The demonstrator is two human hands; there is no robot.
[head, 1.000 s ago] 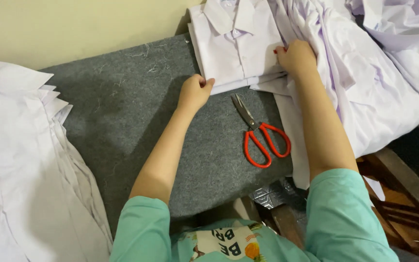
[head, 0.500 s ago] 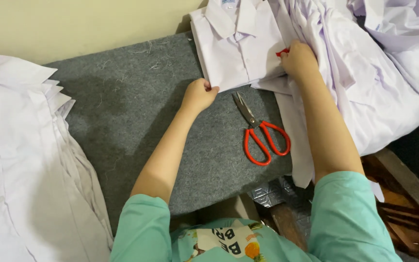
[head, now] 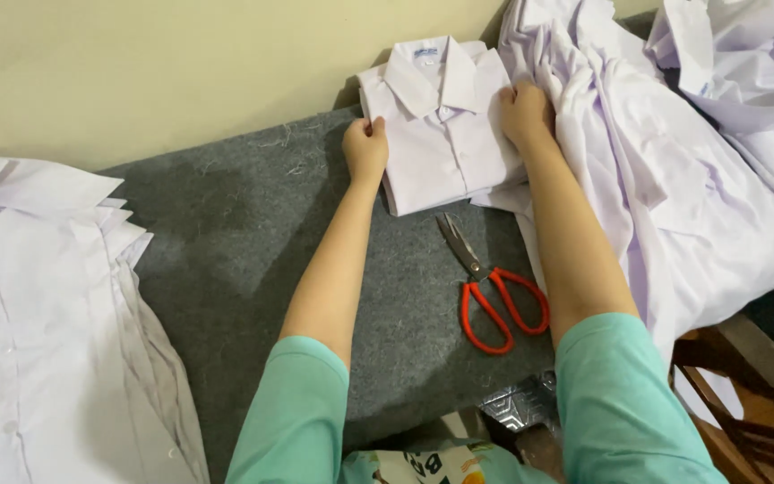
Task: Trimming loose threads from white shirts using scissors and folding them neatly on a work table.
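Observation:
A folded white collared shirt (head: 441, 125) lies at the far side of a grey felt pad (head: 226, 242). My left hand (head: 365, 148) grips the shirt's left edge, fingers curled over it. On the shirt's right edge rests my right hand (head: 525, 113), pressed where it meets a loose heap of white shirts (head: 674, 161). Both forearms reach across the pad, in green sleeves.
Red-handled scissors (head: 490, 287) lie shut on the pad between my arms. A stack of white shirts (head: 38, 314) covers the left side. A cream wall (head: 181, 63) runs behind. A wooden frame (head: 745, 394) shows at lower right.
Both hands have moved farther from me, toward the wall, with the folded shirt between them; my left hand went from its near corner to its left edge. The scissors stayed put.

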